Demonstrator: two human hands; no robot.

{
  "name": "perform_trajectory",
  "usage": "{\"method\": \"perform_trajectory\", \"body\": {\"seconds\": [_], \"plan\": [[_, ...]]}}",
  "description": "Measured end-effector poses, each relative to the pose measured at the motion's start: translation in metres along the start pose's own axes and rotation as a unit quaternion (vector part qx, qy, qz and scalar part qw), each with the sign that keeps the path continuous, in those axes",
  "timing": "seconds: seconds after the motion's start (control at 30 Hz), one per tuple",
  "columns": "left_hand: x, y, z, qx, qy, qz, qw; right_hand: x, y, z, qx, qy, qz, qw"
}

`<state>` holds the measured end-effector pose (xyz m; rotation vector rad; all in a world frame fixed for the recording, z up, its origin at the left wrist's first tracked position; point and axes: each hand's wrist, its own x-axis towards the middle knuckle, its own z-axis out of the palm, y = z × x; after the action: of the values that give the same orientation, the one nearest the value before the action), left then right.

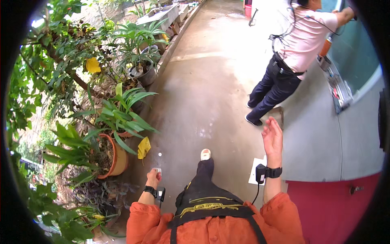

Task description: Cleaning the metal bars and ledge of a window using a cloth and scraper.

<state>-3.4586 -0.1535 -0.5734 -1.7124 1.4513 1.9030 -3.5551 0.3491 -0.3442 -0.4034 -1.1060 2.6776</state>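
Note:
Low in front of my body, my left hand [153,175] is closed around a small whitish object [158,171], too small to identify. It is nearest to a terracotta-rimmed flowerpot [122,157] with a broad-leaved plant [68,149]. My right hand [273,137] is raised on the other side, palm bare, fingers extended, holding nothing. Each wrist wears a black strap with a small box, the left box [160,194] and the right box [261,174]. Below the right forearm a white sheet [255,172] shows against the floor.
A person in a pink shirt [307,36] stands ahead on the right, one arm reaching to a window [355,58]. Potted plants [143,67] line the left of the concrete walkway [195,106]. A red door [329,210] is at lower right; a yellow leaf [144,148] is near the pot.

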Motion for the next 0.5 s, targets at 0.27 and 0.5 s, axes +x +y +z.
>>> {"method": "perform_trajectory", "body": {"seconds": [0.27, 0.5], "plan": [[0.069, 0.183, 0.243, 0.081, -0.128, 0.048, 0.987, 0.205, -0.009, 0.038, -0.043, 0.058, -0.003, 0.997], [0.097, 0.336, 0.483, 0.055, -0.213, 0.061, 0.974, 0.391, -0.031, 0.045, -0.035, 0.131, 0.002, 0.991]]}}
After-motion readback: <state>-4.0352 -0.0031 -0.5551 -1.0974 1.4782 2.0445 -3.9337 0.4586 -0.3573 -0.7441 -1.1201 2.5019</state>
